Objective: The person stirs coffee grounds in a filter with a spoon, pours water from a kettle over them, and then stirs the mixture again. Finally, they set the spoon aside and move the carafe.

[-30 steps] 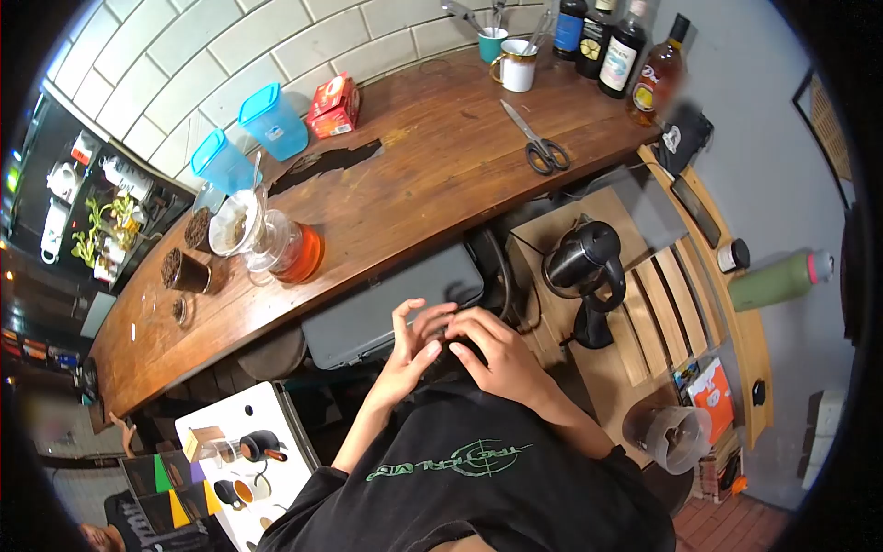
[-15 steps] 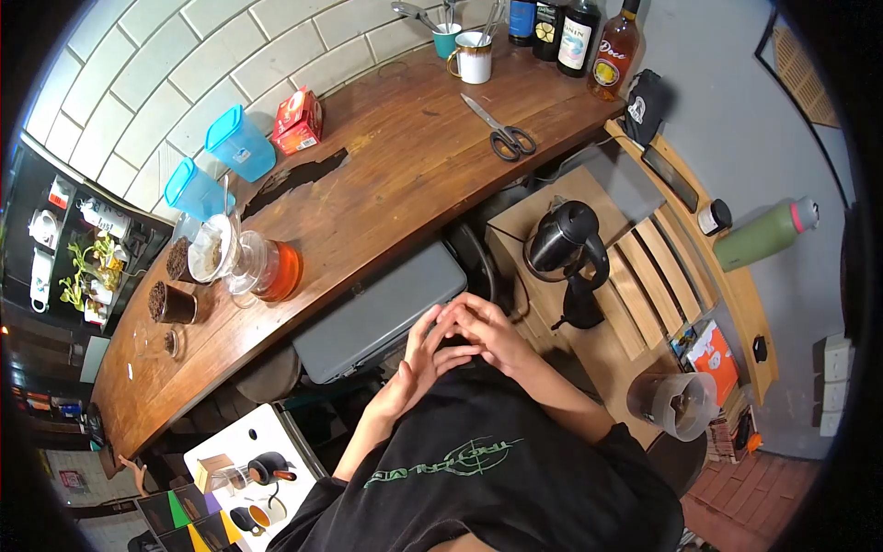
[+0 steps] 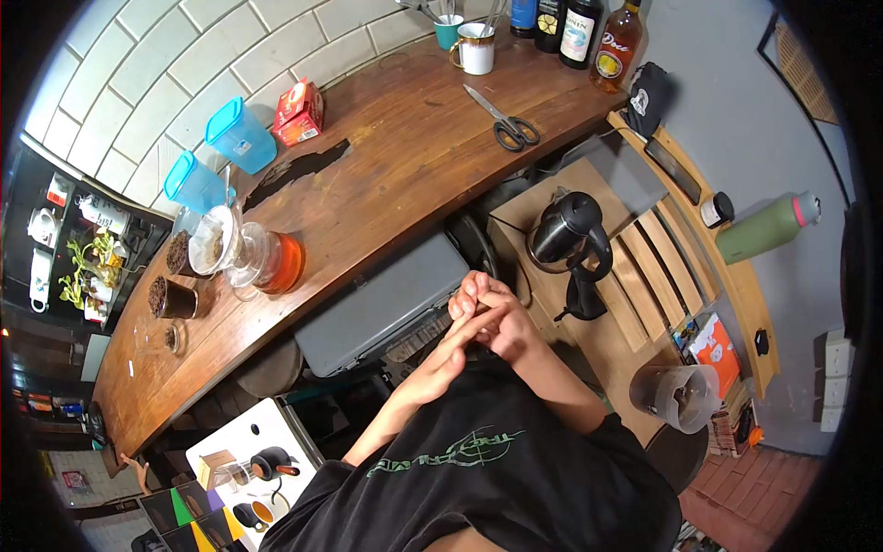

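Observation:
In front of my chest, over a black T-shirt, my two hands meet. My left hand (image 3: 443, 363) has its fingers stretched out toward the right. My right hand (image 3: 501, 327) has its fingers bent round the left fingertips; neither hand holds an object. Beyond them is a wooden counter (image 3: 395, 156), with a glass server of amber-red liquid (image 3: 283, 262) and a white cone dripper (image 3: 212, 241) on its left part. Scissors (image 3: 504, 120) lie farther back. To the right of my hands, a black electric kettle (image 3: 563, 230) stands on a lower wooden surface.
Two blue containers (image 3: 241, 138), a red box (image 3: 299, 115) and cups of dark grounds (image 3: 171, 299) stand on the counter. Bottles (image 3: 578, 37) and a white mug (image 3: 475, 53) are at the back. A grey case (image 3: 377, 308) sits below; a green flask (image 3: 763, 230) is right.
My hands have shifted slightly right, and my right fingers have gone from lightly touching the left ones to folding round them. The view has tilted a little; objects stay put.

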Motion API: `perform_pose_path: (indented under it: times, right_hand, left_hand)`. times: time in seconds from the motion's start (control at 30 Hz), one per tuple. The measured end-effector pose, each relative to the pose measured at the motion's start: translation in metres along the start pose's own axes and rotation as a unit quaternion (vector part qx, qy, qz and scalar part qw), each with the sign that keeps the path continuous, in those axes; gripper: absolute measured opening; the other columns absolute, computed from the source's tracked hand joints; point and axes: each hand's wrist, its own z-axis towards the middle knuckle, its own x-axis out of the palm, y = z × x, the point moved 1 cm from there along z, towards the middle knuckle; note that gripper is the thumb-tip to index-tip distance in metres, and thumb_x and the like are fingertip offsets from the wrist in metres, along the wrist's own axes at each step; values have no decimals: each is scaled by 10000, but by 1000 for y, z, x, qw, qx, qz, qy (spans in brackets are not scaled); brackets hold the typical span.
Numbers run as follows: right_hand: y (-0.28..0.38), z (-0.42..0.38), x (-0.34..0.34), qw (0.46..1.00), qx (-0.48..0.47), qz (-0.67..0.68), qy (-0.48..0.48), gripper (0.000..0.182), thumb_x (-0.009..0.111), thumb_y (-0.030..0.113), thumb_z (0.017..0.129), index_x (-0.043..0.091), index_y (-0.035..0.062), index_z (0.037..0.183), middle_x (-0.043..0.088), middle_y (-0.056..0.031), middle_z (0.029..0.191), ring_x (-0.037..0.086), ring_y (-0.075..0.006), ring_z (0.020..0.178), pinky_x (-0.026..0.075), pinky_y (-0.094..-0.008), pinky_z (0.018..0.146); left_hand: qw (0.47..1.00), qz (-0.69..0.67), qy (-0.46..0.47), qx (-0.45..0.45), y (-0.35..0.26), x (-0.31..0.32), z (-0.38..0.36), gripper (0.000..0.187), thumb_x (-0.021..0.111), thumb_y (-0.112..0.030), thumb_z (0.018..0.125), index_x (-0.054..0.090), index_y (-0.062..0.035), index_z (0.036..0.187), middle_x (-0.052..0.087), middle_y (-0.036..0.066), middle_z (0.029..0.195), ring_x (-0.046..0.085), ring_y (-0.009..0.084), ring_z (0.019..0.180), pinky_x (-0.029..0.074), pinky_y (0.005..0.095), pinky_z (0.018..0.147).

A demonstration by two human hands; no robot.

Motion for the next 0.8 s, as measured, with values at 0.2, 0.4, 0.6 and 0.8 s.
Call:
perform_pose_path:
  times: [0.2, 0.4, 0.6, 0.8]
  right_hand:
    - [-3, 11, 27, 975, -24, -223, 10, 289, 475, 321, 1057, 557, 66, 950, 650, -91, 915, 607, -164, 838, 508, -286, 792]
    - [9, 46, 62, 932, -171, -319, 24, 237, 494, 251, 1053, 548, 21, 1046, 625, -78, 893, 617, -148, 825, 500, -285, 766]
    - [-11, 89, 143, 930, -112, -331, 110, 194, 562, 193, 1024, 493, 54, 1140, 579, -61, 909, 607, -132, 740, 490, -267, 661]
    - [-21, 145, 189, 880, -166, -429, 114, 210, 543, 258, 1034, 520, 52, 999, 550, -14, 790, 528, -56, 608, 423, -210, 544]
  left_hand:
    - [992, -60, -105, 18, -10, -22, -24, 713, 399, -568, 1023, 448, 36, 1400, 456, 199, 1439, 488, 290, 1289, 358, 423, 1100]
    - [930, -5, -348, 120, -38, -72, -89, 37, 495, -42, 978, 513, -19, 1000, 548, 95, 1000, 569, 174, 942, 457, 323, 894]
    - [802, 167, -541, 190, -64, -117, -146, 130, 563, -2, 920, 493, -42, 1022, 490, 63, 1011, 512, 132, 909, 434, 280, 834]
    - [767, 207, -587, 156, -62, -192, -165, 298, 685, -120, 881, 503, -43, 1105, 393, 14, 946, 384, 96, 802, 364, 234, 749]
